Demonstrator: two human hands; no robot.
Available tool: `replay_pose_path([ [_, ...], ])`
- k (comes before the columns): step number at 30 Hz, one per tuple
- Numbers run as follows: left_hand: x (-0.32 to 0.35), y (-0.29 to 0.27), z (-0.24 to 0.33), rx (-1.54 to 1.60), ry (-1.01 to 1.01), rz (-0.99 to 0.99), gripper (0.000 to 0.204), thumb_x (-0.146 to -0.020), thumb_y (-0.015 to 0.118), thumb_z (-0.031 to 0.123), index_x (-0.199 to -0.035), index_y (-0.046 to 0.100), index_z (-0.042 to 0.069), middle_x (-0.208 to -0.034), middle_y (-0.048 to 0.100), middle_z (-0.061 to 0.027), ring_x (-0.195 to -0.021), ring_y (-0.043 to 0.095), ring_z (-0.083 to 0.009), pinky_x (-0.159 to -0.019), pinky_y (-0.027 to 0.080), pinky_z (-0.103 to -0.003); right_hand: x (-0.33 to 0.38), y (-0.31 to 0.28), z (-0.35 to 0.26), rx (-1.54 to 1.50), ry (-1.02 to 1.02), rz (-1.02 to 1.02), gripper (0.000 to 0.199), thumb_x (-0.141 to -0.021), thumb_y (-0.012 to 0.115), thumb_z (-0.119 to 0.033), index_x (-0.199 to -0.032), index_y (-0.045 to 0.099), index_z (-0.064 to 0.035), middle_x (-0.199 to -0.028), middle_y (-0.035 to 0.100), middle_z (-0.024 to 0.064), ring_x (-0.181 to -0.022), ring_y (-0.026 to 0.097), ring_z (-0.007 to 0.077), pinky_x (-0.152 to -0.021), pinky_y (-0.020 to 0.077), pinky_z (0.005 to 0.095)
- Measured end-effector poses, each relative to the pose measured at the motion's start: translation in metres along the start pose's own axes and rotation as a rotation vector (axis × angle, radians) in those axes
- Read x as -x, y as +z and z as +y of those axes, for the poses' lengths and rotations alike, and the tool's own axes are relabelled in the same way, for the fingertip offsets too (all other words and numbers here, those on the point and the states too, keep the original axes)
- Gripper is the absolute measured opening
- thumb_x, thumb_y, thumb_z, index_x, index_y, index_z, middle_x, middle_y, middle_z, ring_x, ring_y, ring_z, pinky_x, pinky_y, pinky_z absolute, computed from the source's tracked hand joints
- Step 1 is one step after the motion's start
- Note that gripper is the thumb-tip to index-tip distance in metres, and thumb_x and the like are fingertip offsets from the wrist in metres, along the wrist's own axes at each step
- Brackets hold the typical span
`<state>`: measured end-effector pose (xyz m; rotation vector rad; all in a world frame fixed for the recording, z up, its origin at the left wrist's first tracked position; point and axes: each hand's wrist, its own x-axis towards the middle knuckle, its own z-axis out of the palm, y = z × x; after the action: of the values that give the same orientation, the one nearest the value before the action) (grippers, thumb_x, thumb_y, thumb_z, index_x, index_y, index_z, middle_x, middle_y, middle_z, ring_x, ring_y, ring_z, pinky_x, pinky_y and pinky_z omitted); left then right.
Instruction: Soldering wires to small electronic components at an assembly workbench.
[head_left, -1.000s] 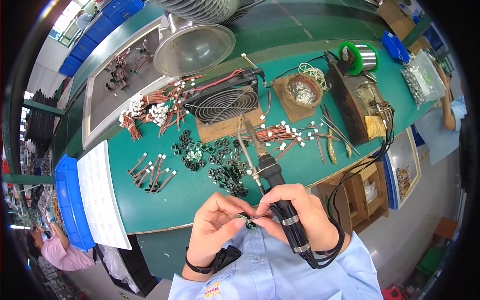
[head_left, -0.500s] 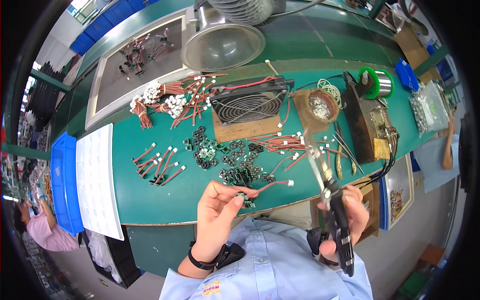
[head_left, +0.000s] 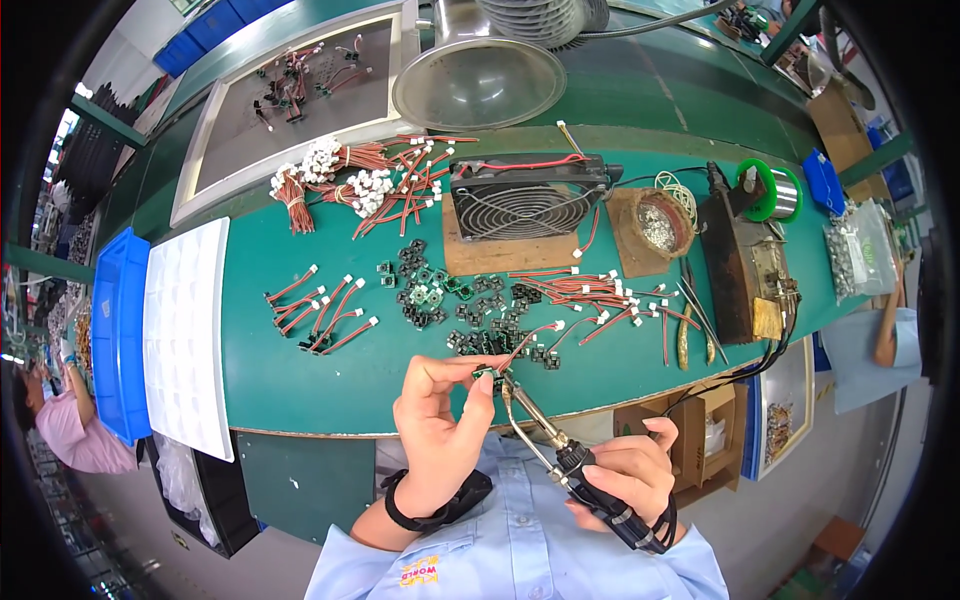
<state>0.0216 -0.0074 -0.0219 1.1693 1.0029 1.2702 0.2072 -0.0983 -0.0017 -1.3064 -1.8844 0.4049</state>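
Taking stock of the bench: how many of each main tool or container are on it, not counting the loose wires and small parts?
Soldering iron: 1
Fan: 1
Green solder spool: 1
White tray: 1
Blue bin: 1
Total: 5

Bare green table (head_left: 300, 375) left of the hands — black parts (head_left: 490, 340) crowd ahead, seemingly close.

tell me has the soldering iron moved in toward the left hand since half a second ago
Yes. The soldering iron has swung left: its tip now meets the small part in the left hand, below the pile of black parts.
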Motion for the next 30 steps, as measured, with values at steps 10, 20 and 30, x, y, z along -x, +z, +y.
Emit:
replay_pose_path([
  [10, 0.0027, 0.0002, -0.0008, -0.049, 0.015, -0.011, 0.014, -0.086, 0.052, -0.005, -0.091, 0.042, 0.003, -0.1, 0.062, -0.0188, -0.089, 0.059, -0.0146, -0.074, 0.046, -0.024, 0.0002, 0.0036, 0.001, 0.0, 0.0, -0.008, 0.043, -0.055, 0.081, -0.022, -0.095, 0.066, -0.0171, -0.082, 0.063, -0.0018, -0.079, 0.062, 0.0136, -0.09, 0.0285, 0.0377],
  [20, 0.0017, 0.0049, -0.0051, -0.09, 0.083, 0.063, 0.015, -0.082, 0.058, -0.004, -0.087, 0.044, -0.001, -0.094, 0.066, -0.0162, -0.065, 0.052, -0.008, -0.059, 0.045, -0.022, 0.0002, 0.0033, 0.0003, 0.027, 0.0, -0.015, 0.041, -0.054, 0.08, -0.021, -0.093, 0.067, -0.0175, -0.082, 0.063, -0.0019, -0.079, 0.062, 0.0138, -0.089, 0.0288, 0.038],
  [30, 0.0024, 0.0063, -0.004, -0.075, 0.085, 0.064, 0.015, -0.082, 0.058, -0.005, -0.087, 0.044, -0.001, -0.095, 0.066, -0.0173, -0.067, 0.053, -0.0082, -0.06, 0.045, -0.022, 0.0013, 0.0032, 0.0003, 0.035, 0.0, -0.012, 0.042, -0.054, 0.08, -0.022, -0.093, 0.067, -0.0187, -0.082, 0.063, -0.0023, -0.079, 0.062, 0.0135, -0.089, 0.0284, 0.0382],
])
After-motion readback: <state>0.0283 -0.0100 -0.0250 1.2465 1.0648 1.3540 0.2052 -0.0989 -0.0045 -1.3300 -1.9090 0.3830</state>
